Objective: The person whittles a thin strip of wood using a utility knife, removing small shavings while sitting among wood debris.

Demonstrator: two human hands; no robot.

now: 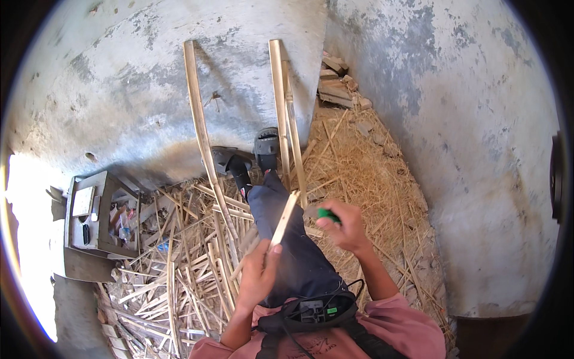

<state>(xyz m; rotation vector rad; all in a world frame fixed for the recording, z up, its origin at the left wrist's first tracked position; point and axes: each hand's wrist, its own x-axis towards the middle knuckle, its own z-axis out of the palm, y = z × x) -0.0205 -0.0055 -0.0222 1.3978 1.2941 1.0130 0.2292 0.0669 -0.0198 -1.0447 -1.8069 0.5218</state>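
My left hand (261, 272) is closed around the lower end of a short, pale split strip of wood or bamboo (284, 222), which points up and to the right above my legs. A blurred, thin pale length shows just left of that hand; I cannot make out what it is. In my right hand (348, 227) is a knife with a green handle (329, 215). Its short grey blade points left toward the strip, with a small gap between them. The fingers of my right hand are wrapped round the handle.
Long pale strips (196, 99) lean against the worn wall (137, 113) beyond my feet. Many split pieces (179, 287) lie heaped at left, and shavings (376, 203) cover the floor at right. A wooden cabinet (84, 239) stands at left. Bricks (335, 93) sit in the far corner.
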